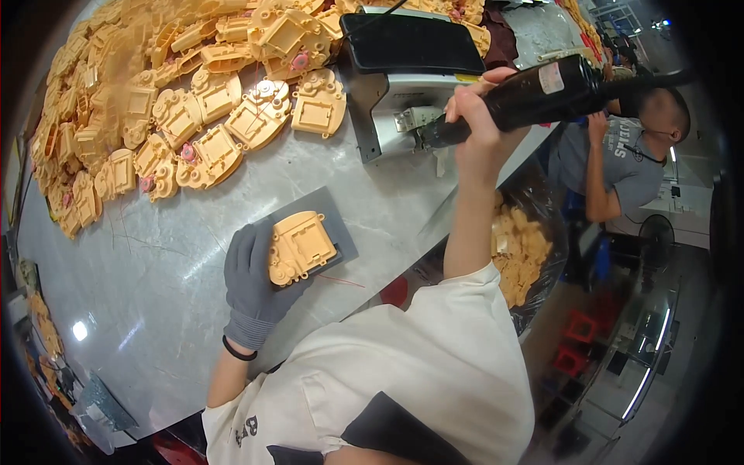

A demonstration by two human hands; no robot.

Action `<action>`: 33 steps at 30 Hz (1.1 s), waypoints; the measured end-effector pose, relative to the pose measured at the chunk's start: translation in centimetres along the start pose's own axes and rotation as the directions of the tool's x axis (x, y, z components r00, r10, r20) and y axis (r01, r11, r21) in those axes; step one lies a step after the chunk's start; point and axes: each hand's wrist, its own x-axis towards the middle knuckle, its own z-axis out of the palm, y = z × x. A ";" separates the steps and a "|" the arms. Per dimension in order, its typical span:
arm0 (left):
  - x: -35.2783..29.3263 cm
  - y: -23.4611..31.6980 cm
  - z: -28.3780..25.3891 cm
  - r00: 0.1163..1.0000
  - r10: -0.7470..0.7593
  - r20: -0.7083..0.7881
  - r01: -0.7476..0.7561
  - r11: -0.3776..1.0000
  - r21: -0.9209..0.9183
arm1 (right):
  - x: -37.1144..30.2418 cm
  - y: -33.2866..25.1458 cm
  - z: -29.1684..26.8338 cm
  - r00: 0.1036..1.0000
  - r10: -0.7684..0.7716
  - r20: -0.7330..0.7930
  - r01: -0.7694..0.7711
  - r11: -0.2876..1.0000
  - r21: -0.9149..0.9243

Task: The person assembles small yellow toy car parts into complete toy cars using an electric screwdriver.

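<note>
My left hand (249, 283), in a grey glove, is closed on the left edge of a yellow plastic housing (304, 246). That housing lies on a dark grey square block (335, 211) on the table, its recessed side up. Bare, my right hand (479, 128) is wrapped round a black electric screwdriver (527, 99), lifted at the far right. The screwdriver's tip points left, at the metal outlet of a silver and black screw feeder (387, 112); whether it touches a screw cannot be made out. A thin red wire (345, 282) lies beside the block.
Many yellow housings (225, 101) are heaped along the far left of the grey table (178, 310). More yellow parts (521, 252) fill a dark plastic bag beyond the table's right edge. A person in a grey shirt (620, 155) is at the right, near a fan (657, 236) and red stools (575, 341).
</note>
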 end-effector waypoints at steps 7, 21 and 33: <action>-0.2 -0.2 1.5 0.990 0.007 -0.138 -0.025 0.991 -0.131 | -0.8 -0.3 0.4 1.000 -0.012 -0.022 0.012 1.000 0.000; -0.3 -2.4 1.6 0.992 0.014 -0.126 -0.040 0.978 -0.206 | -12.1 -5.7 6.5 0.831 -0.037 0.555 -0.159 0.941 0.300; -1.1 -3.4 2.1 0.984 0.061 -0.165 -0.103 0.959 -0.264 | -11.5 -2.9 11.3 0.899 0.124 0.419 -0.233 0.948 0.218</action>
